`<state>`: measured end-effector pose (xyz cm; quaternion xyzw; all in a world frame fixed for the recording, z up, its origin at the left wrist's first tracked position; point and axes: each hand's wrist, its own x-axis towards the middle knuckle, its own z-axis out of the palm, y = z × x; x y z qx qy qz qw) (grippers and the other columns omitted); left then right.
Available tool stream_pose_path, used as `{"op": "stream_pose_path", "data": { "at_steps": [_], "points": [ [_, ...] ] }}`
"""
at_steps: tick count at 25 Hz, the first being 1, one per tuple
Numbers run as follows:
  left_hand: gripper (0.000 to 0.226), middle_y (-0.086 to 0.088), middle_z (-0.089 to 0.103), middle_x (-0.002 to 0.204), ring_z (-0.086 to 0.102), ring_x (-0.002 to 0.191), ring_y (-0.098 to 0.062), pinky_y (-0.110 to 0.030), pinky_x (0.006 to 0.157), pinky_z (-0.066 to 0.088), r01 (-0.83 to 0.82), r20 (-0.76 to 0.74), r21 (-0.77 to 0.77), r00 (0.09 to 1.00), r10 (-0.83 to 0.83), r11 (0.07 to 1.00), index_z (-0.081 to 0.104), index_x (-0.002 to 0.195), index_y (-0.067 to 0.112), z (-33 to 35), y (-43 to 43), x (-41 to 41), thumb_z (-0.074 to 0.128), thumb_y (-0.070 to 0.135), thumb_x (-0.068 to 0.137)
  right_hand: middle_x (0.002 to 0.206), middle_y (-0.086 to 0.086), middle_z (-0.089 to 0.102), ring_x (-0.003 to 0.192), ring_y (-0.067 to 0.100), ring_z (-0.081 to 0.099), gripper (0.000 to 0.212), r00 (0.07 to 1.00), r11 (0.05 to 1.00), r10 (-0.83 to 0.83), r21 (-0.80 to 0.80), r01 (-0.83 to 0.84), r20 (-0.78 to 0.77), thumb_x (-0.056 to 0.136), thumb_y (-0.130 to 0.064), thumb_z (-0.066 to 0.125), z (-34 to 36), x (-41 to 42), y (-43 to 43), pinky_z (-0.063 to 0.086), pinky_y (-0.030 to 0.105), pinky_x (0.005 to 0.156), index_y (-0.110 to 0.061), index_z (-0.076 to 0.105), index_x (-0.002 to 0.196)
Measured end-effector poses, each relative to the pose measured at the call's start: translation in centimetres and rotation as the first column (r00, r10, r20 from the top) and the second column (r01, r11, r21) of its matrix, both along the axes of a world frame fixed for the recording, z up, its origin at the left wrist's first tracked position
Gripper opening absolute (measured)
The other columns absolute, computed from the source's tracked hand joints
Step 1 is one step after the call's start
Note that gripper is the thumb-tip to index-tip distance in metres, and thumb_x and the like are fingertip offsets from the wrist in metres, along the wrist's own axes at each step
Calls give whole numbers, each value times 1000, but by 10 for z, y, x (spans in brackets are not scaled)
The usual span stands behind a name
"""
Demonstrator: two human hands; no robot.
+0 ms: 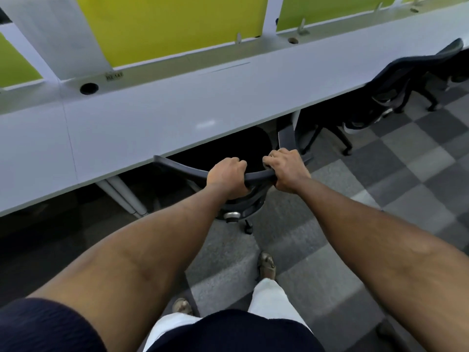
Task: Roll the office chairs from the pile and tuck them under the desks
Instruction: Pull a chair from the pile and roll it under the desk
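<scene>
A long white desk point(157, 115) is seen from above. The top edge of an office chair's backrest point(182, 170) is gripped by the left hand point(227, 174) and right hand point(286, 171), fingers curled round it. Its seat is mostly tucked under. Two more chairs point(396, 80) are already parked further right.

chair point(182, 168) partly under desk point(152, 118); second chair point(396, 74) right of it at desk; panel point(172, 26) behind desk.
</scene>
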<state>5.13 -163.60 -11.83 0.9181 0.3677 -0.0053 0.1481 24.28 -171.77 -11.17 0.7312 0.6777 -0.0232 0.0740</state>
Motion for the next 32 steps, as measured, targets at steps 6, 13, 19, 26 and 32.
{"op": "stream_pose_path", "data": {
  "at_steps": [6, 13, 19, 26, 32],
  "points": [
    [46, 3, 53, 94, 59, 93, -24, -37, 74, 46, -172, -41, 13, 984, 173, 985, 49, 90, 26, 3, 43, 88, 76, 60, 76, 85, -8, 57, 84, 24, 59, 42, 995, 995, 93, 17, -94, 30, 69, -23, 78, -3, 91, 76, 30, 38, 70, -34, 42, 87],
    [49, 3, 56, 97, 58, 93, -26, -35, 75, 46, -272, -56, 0, 961, 272, 962, 60, 101, 24, 7, 93, 133, 73, 63, 76, 70, -9, 54, 65, 22, 50, 41, 985, 982, 171, 90, -167, -33, 63, -23, 83, -11, 140, 145, 30, 33, 63, -30, 45, 78],
    [52, 5, 56, 92, 58, 86, -23, -35, 69, 45, -267, -81, 57, 959, 271, 962, 59, 96, 25, 0, 97, 127, 63, 73, 77, 68, -8, 55, 64, 24, 51, 29, 969, 958, 230, 196, -208, -94, 64, -11, 73, -19, 134, 145, 35, 34, 62, -27, 51, 75],
    [62, 2, 57, 99, 56, 94, -23, -35, 74, 44, -293, -90, 68, 950, 298, 954, 60, 106, 23, 1, 90, 125, 70, 75, 74, 78, -8, 51, 73, 20, 46, 36, 980, 972, 185, 157, -172, -71, 69, -16, 80, -19, 131, 141, 37, 37, 73, -29, 51, 86],
    [65, -5, 62, 118, 55, 113, -27, -42, 105, 43, -329, -35, 185, 939, 341, 926, 55, 122, 17, 0, 73, 102, 72, 60, 77, 147, 6, 43, 138, 28, 38, 93, 985, 987, 158, -12, -159, -74, 67, -40, 87, 1, 103, 139, 36, 53, 106, -26, 41, 146]
  ]
}}
